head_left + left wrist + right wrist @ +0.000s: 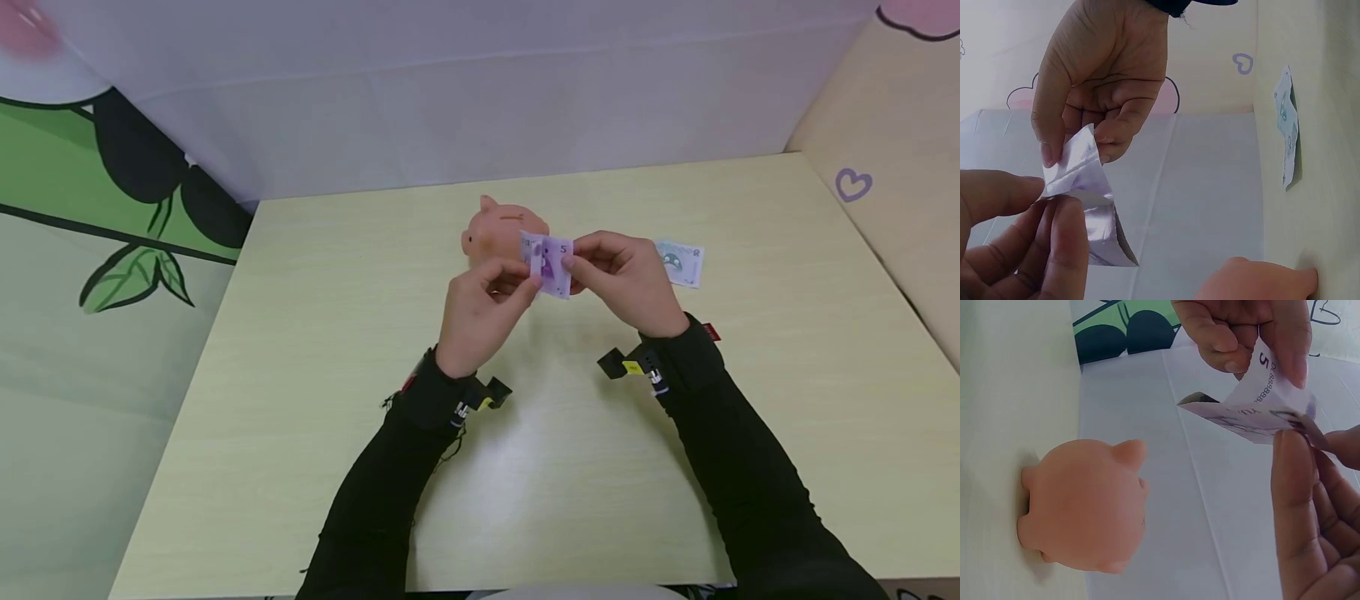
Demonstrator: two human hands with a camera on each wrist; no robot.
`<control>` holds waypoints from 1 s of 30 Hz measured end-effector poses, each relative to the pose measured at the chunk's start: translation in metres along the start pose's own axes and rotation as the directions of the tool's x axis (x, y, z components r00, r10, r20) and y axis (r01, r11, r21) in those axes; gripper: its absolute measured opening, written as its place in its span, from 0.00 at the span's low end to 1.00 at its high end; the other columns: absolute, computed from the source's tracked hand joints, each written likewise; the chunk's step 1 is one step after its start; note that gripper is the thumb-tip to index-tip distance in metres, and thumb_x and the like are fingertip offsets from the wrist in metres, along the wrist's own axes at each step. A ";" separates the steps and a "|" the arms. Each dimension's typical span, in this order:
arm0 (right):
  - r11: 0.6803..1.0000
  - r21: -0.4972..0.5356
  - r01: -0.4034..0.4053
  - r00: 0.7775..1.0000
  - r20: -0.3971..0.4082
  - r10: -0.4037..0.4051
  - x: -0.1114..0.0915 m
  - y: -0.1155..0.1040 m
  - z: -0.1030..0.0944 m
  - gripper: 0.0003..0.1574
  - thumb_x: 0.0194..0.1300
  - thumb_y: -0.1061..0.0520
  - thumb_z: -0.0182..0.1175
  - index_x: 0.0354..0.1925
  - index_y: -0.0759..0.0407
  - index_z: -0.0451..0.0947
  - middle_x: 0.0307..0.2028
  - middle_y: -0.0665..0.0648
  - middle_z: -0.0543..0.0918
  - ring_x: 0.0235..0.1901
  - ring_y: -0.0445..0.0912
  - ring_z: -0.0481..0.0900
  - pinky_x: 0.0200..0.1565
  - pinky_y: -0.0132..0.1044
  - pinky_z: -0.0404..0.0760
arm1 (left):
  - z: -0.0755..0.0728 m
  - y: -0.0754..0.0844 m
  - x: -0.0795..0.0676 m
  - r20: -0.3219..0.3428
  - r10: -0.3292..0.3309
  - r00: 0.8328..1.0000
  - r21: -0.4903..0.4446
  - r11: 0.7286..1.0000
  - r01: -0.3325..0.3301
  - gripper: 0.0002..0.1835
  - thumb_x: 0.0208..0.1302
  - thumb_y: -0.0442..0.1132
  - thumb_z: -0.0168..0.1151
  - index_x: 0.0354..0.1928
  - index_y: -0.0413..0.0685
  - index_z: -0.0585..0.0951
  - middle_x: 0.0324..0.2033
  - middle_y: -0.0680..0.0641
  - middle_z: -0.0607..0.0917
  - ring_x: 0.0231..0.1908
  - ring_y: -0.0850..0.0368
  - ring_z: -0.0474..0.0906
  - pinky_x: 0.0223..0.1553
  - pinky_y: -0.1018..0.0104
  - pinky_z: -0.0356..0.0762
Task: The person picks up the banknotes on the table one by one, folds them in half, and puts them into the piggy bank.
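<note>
Between both hands is a purple banknote [556, 268] marked with a 5, creased and partly folded over. My left hand [482, 315] pinches its left edge between thumb and fingers. The right hand [628, 279] pinches the other edge. In the right wrist view the note [1254, 422] is bent, with one part folded across another. Just behind the hands stands a pink piggy bank [498, 227] with a slot on its back, its lower right side partly hidden by the note. The note is held up off the table.
A blue-green banknote [682, 263] lies on the pale wooden table [315, 467], partly behind the right hand; it looks creased in the left wrist view. A pale cloth wall [480, 117] rises behind the table. A printed panel [885, 192] borders the right side.
</note>
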State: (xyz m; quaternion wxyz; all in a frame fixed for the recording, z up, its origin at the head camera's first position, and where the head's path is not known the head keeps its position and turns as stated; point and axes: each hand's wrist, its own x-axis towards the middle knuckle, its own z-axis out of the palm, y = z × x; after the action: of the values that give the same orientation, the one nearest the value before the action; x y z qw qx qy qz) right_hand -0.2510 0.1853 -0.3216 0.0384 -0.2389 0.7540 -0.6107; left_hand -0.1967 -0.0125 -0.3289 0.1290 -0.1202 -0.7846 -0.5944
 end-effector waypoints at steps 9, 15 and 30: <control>1.000 0.012 0.000 1.000 0.014 0.000 -0.001 0.001 0.001 0.12 0.68 0.60 0.61 0.45 0.68 0.81 0.34 0.45 0.85 0.28 0.42 0.84 0.38 0.30 0.85 | 0.004 0.000 0.000 0.019 0.002 1.000 0.010 1.000 -0.002 0.08 0.64 0.32 0.65 0.41 0.33 0.82 0.35 0.38 0.86 0.32 0.50 0.82 0.37 0.70 0.82; 0.999 0.043 0.004 1.000 0.024 -0.005 -0.001 0.000 0.004 0.12 0.68 0.62 0.61 0.46 0.70 0.81 0.34 0.46 0.85 0.28 0.42 0.84 0.38 0.31 0.85 | 0.007 0.000 -0.001 0.025 0.009 1.000 -0.002 1.000 -0.009 0.09 0.63 0.32 0.66 0.41 0.33 0.82 0.36 0.38 0.86 0.32 0.50 0.83 0.38 0.65 0.85; 0.998 0.055 0.027 0.998 0.048 -0.029 -0.001 0.001 0.009 0.11 0.66 0.62 0.63 0.44 0.69 0.82 0.33 0.49 0.85 0.28 0.43 0.84 0.37 0.32 0.85 | 0.009 -0.001 -0.002 0.024 0.078 0.997 0.041 0.996 -0.079 0.09 0.61 0.34 0.69 0.40 0.35 0.82 0.32 0.41 0.86 0.31 0.54 0.83 0.36 0.67 0.84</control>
State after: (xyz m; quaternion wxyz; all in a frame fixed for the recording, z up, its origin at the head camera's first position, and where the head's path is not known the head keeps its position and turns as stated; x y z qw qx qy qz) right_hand -0.2470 0.1778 -0.3251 0.0546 -0.2631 0.7325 -0.6255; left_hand -0.1957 -0.0039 -0.3334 0.1462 -0.1549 -0.7928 -0.5710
